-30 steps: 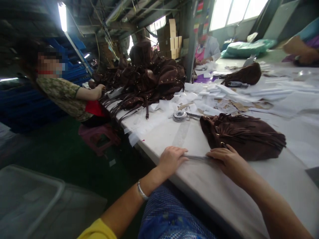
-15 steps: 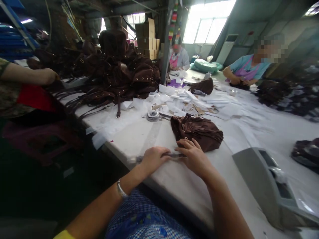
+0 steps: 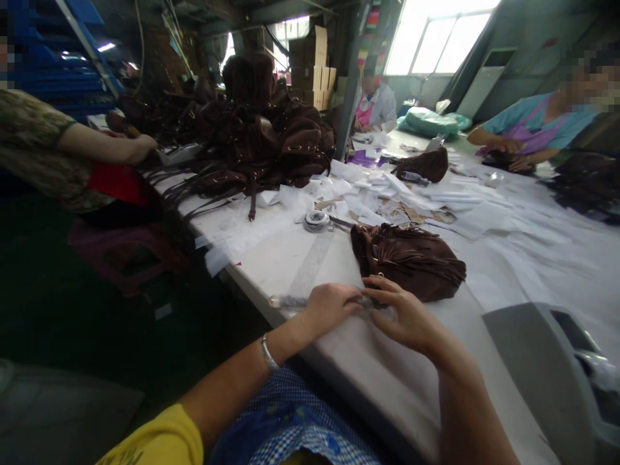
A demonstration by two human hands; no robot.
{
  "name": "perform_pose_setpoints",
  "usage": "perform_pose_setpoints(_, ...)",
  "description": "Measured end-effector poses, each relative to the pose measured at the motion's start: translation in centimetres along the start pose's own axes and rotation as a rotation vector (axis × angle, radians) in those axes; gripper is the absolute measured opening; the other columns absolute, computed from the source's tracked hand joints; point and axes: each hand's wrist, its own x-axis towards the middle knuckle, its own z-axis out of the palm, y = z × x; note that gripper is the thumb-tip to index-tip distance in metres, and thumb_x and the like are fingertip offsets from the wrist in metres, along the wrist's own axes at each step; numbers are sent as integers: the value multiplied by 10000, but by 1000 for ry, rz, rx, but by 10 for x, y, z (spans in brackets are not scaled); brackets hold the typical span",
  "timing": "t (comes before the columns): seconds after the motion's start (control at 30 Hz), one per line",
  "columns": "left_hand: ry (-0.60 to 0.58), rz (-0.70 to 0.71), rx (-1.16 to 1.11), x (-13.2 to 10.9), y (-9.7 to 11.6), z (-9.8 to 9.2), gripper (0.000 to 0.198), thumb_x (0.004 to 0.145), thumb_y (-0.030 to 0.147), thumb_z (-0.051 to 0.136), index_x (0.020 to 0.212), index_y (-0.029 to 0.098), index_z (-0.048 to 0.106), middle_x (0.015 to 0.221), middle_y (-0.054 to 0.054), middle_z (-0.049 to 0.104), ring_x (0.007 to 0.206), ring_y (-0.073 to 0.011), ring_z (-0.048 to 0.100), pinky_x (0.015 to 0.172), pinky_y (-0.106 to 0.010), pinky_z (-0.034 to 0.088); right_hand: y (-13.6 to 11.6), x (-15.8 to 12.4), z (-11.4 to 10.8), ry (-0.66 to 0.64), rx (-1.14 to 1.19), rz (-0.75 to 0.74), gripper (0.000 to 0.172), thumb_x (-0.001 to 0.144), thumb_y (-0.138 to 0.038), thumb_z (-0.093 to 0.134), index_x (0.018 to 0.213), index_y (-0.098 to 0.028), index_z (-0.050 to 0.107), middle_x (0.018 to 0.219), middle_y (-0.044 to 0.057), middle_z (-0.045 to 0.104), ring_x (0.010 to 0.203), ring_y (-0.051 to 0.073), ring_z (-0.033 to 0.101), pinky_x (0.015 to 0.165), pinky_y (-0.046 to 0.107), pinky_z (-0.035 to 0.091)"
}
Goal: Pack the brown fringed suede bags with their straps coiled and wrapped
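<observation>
Both hands are closed on a long, thin strap [image 3: 292, 301] that looks wrapped in clear film and lies along the table's front edge. My left hand [image 3: 332, 309] pinches it, and the wrapped end sticks out to its left. Close beside it, my right hand [image 3: 409, 320] has its fingers curled over the strap's other part, which the fingers partly hide. Just beyond my right hand lies a dark brown fringed bag [image 3: 411, 261] on its side. A wrapped coil [image 3: 316, 221] rests behind the hands, near the bag's strap.
A grey dispenser-like device [image 3: 527, 361] stands at the right of the white table [image 3: 271, 248]. Brown bags [image 3: 271, 142] are piled at the back left. Paper sheets [image 3: 465, 200] cover the table's middle. Co-workers sit at left, back and right; a pink stool [image 3: 121, 252] is at left.
The view has swung left, so things appear farther right. My hands have come closer together on the strap, and my right fingers have curled in more.
</observation>
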Motion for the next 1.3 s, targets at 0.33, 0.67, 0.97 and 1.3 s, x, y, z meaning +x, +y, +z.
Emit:
perform_pose_setpoints(0.33,43,-139,109,-67,-55,-65,322,891,408,628,1155,227,662,1120,-61,709,1066,-246,625,954,-359,468,10,10,10,9,-18,7,182,862,-214,644,1003,-183,754,1138,112,711,1220,301,569,1064,502,466)
perform_pose_setpoints(0.67,-144,-88,-44,-85,-77,-95,260,816,288,698,1073,244,697,1067,-31,693,944,-199,641,875,-301,486,-10,4,14,49,-196,107,200,910,-176,572,1040,-224,717,1119,60,727,1234,278,566,1155,623,154)
perform_pose_setpoints(0.97,-22,-170,-272,-91,-93,-96,391,827,260,647,1217,240,631,1017,-9,720,927,-182,687,898,-301,533,-59,2,31,154,-213,-31,360,946,-276,576,1304,-244,586,1355,68,598,1260,253,507,1137,496,281)
perform_pose_setpoints(1.3,-97,67,-97,-73,-107,-97,369,930,203,485,1273,272,601,1059,-3,719,997,-165,669,963,-309,503,-89,30,78,-75,-255,-19,120,919,-195,618,979,-238,712,955,11,713,824,177,557,607,277,381)
